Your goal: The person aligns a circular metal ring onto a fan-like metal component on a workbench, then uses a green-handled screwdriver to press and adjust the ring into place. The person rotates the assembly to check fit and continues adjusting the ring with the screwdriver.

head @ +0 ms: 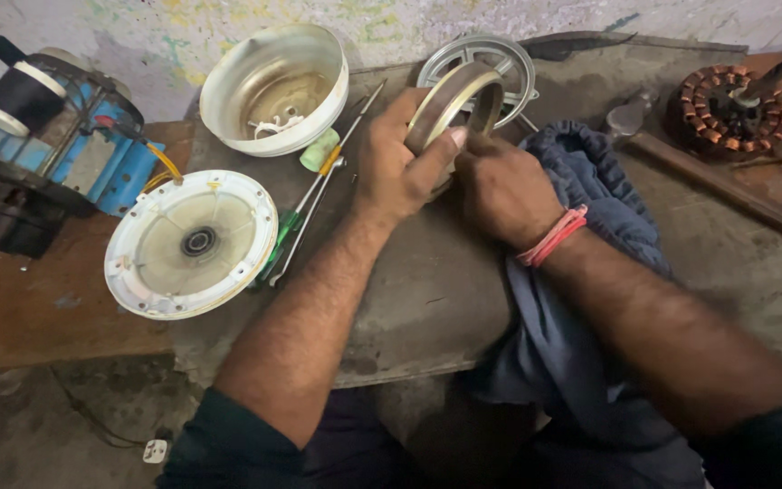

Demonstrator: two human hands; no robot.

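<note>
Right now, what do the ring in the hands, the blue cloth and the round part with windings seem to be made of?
Ring, held by left hand and right hand: likely metal, dull brownish, worn sheen.
Blue cloth: woven fabric, soft folds, matte.
Wound part: apparently copper wire coils on a dark core, reddish gloss.

Bare bench lies open at lower centre; screwdrivers and white cover crowd the left, blue cloth the right.
</note>
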